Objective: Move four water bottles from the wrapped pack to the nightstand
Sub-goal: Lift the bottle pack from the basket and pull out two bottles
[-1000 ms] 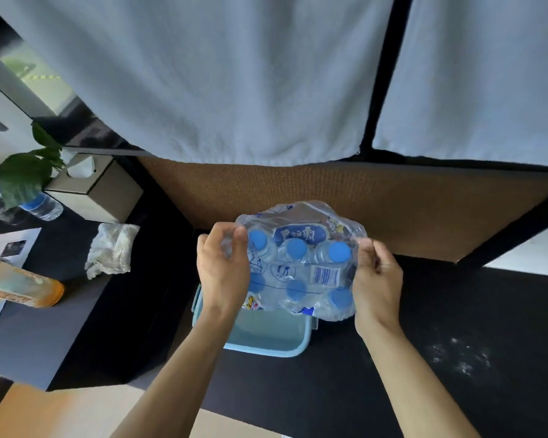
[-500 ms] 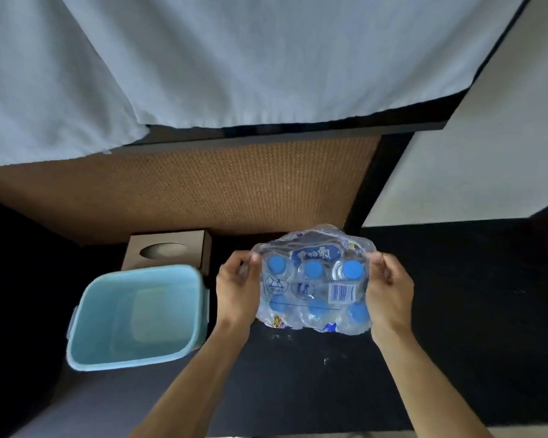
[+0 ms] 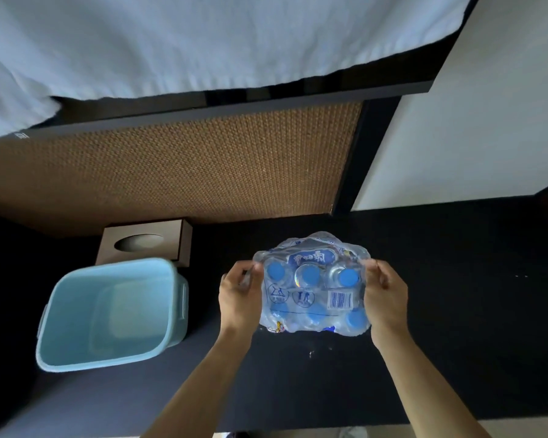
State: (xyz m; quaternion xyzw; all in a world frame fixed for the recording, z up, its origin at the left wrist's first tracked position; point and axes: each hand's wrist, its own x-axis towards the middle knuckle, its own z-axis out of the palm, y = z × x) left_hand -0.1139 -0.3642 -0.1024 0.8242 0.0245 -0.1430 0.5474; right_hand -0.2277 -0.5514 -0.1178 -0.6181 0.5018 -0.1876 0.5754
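Pack: the wrapped pack (image 3: 312, 294) of water bottles is held caps-up between both hands, low over the dark bench (image 3: 456, 311); I cannot tell whether its base touches the surface.
Wrap: unbroken as far as I can see, with blue caps (image 3: 309, 275) showing through the film, so no bottle is out yet.
Left hand: the left hand (image 3: 239, 300) presses the pack's left side, its fingers (image 3: 246, 275) curled and pinching the loose film at the upper corner.
Right hand: the right hand (image 3: 385, 298) mirrors it on the right side, its fingers (image 3: 375, 273) bunched on the film.
Why held so: a grip on both sides probably keeps the soft bundle level, and pinching the corners looks like readiness to tear the wrap.
Nearby: an empty light-blue bin (image 3: 108, 314) stands well to the left, a brown tissue box (image 3: 146, 245) behind it, a woven panel (image 3: 171, 172) above.
Change: compared with half a second ago the pack sits a little further right of the bin and the grip looks the same.
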